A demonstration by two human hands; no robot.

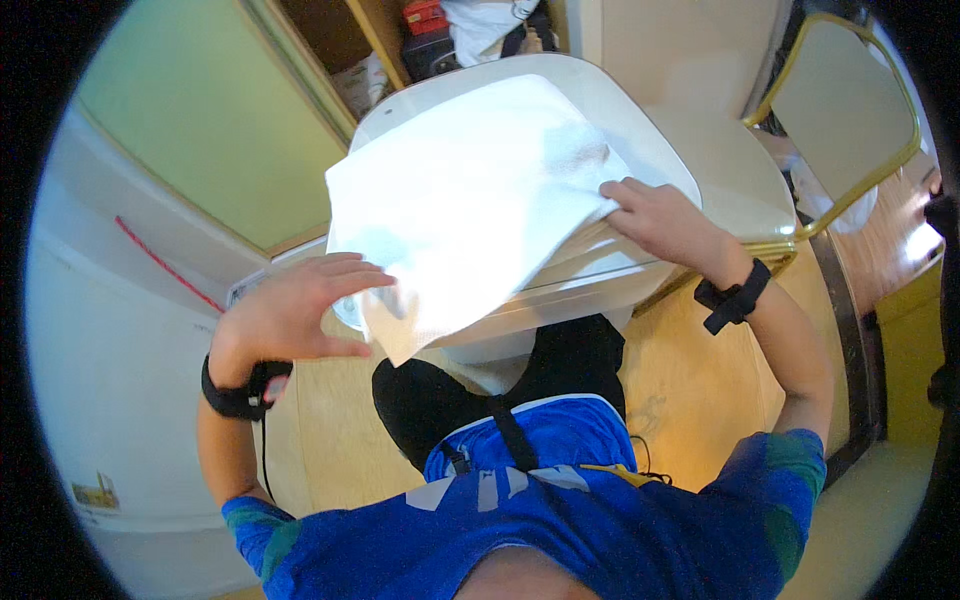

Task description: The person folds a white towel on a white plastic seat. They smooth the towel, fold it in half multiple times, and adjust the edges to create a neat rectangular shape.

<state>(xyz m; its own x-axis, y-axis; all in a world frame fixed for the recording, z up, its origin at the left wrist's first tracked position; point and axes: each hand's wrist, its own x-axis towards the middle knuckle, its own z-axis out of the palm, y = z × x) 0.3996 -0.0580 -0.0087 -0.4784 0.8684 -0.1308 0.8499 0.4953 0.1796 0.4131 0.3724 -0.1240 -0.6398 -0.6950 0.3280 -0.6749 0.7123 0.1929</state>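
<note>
A white cloth point(465, 187), brightly lit, lies spread over a white table point(652, 139) with rounded corners. One corner of the cloth hangs over the table's near edge, above my knees. My right hand point(664, 225) pinches the cloth's right edge between thumb and fingers, and the fabric creases there. At the near left corner, my left hand point(292, 307) has its thumb and fingers spread apart with nothing between them. Blur makes it unclear whether its fingertips touch the cloth. Black bands circle both my wrists.
A gold-framed chair point(727, 172) stands close against the table's right side. Beyond the table, a cabinet's open section holds a red box point(425, 16) and fabric. A green sliding panel point(202, 112) and a white surface point(127, 360) border the left. My black-clad legs point(577, 360) are below the table.
</note>
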